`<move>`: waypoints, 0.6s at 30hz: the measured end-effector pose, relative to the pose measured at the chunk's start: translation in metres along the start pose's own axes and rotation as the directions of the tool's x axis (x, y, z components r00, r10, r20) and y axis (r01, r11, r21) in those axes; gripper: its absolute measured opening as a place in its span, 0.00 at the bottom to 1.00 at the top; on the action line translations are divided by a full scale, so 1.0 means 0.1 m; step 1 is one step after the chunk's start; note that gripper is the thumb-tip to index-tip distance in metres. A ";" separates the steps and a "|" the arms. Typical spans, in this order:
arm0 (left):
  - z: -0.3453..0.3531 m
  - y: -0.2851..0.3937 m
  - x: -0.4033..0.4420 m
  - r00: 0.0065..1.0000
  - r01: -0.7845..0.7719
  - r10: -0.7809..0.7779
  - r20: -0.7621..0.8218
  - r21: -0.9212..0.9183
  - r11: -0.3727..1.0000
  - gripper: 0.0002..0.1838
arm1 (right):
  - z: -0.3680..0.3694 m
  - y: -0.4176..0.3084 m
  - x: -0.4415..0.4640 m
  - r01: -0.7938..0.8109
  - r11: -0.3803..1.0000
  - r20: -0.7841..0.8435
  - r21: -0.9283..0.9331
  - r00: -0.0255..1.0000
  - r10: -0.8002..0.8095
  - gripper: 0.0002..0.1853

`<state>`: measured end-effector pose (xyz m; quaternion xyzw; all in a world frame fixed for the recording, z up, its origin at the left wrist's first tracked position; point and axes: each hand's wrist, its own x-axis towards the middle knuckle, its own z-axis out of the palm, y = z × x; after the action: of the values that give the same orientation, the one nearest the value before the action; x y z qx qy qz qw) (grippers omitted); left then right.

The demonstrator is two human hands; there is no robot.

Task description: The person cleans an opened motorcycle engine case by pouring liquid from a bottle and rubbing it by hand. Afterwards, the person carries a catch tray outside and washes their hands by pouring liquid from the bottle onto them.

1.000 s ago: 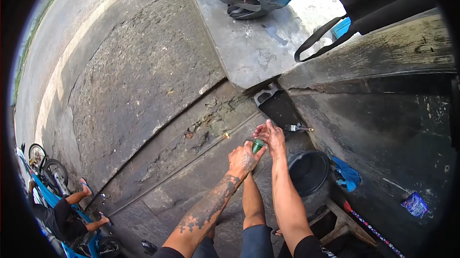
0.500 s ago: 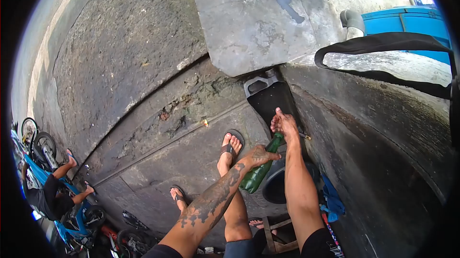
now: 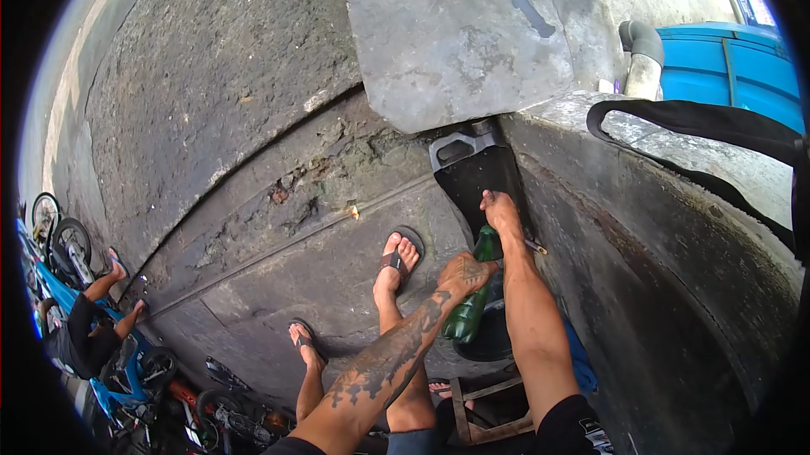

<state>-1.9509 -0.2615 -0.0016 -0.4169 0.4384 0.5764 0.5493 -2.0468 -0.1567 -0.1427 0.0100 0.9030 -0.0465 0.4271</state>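
My left hand (image 3: pixel 466 273), on the tattooed arm, is wrapped round a green plastic bottle (image 3: pixel 466 318). The bottle is tilted, its neck end pointing up the view and its base toward me. Just beyond the neck, my right hand (image 3: pixel 502 212) is closed with the thumb along the top. Whatever its fingers may hold is hidden. Under and past the right hand lies a black container (image 3: pixel 469 178) with a grey jug-like handle (image 3: pixel 454 148). A dark round basin (image 3: pixel 488 340) sits behind the bottle, partly covered by it and my arm.
A rough concrete wall (image 3: pixel 624 227) runs along the right, with a black strap (image 3: pixel 700 117) hanging over it. A grey slab (image 3: pixel 456 41) lies ahead. A wooden stool (image 3: pixel 498 431) is close to me. Motorbikes (image 3: pixel 126 371) and another person (image 3: pixel 76 333) are at lower left.
My right hand has moved slightly off the bottle's neck and its fingers have curled closed. My left hand still grips the bottle, now a little farther right. The camera view has shifted slightly.
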 end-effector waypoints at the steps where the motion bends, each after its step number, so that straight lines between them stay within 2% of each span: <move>1: 0.02 -0.01 0.02 0.999 -0.009 0.010 -0.032 0.025 1.000 0.34 | 0.07 0.08 0.02 0.181 0.976 -0.063 0.118 0.983 -0.174 0.27; 2: 0.04 -0.02 0.03 0.998 -0.019 0.022 -0.064 0.050 0.999 0.34 | 0.11 0.15 0.07 0.360 0.906 -0.146 0.221 0.931 -0.335 0.29; 3: 0.08 -0.06 0.06 0.998 -0.017 0.021 -0.063 0.049 0.999 0.34 | 0.03 0.14 0.07 0.360 0.907 -0.144 0.220 0.931 -0.335 0.29; 4: 0.12 -0.10 0.09 0.986 -0.073 0.082 -0.146 0.067 0.995 0.33 | -0.11 0.08 0.05 0.233 0.951 0.124 0.201 0.957 -0.261 0.28; 5: 0.14 -0.13 0.13 0.963 -0.128 0.146 -0.226 0.091 0.988 0.32 | -0.22 0.00 0.03 0.113 0.983 0.380 0.148 0.911 -0.162 0.28; 6: 0.14 -0.10 0.09 0.963 -0.127 0.145 -0.226 0.091 0.988 0.32 | -0.26 -0.05 0.05 0.112 0.983 0.381 0.148 0.910 -0.162 0.28; 8: 0.12 0.01 -0.09 0.944 -0.164 0.201 -0.262 0.158 0.974 0.33 | -0.29 -0.10 0.07 0.099 0.993 0.379 -0.064 0.923 -0.068 0.23; 9: 0.12 0.03 -0.13 0.945 -0.161 0.198 -0.260 0.158 0.974 0.33 | -0.31 -0.08 0.06 0.097 0.993 0.382 -0.064 0.922 -0.065 0.23; 11: 0.11 0.06 -0.20 0.936 -0.205 0.261 -0.237 0.234 0.950 0.34 | -0.35 -0.03 0.00 0.350 0.928 0.253 0.127 0.893 -0.371 0.22; 12: 0.08 0.08 -0.23 0.936 -0.204 0.260 -0.238 0.236 0.950 0.34 | -0.37 -0.01 -0.02 0.350 0.928 0.253 0.129 0.893 -0.372 0.22; 14: 0.00 0.12 -0.26 0.952 -0.142 0.203 -0.228 0.255 0.956 0.33 | -0.39 0.02 -0.06 0.507 0.842 0.136 0.183 0.835 -0.533 0.20; 18: -0.10 0.13 -0.18 0.968 -0.116 0.171 -0.183 0.278 0.953 0.33 | -0.42 -0.01 -0.13 0.534 0.795 0.123 0.288 0.803 -0.583 0.16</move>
<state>-1.9628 -0.2765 0.0141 -0.3635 0.5950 0.5051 0.5086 -2.0715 -0.1531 -0.1063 -0.2117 0.8038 -0.2802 0.4802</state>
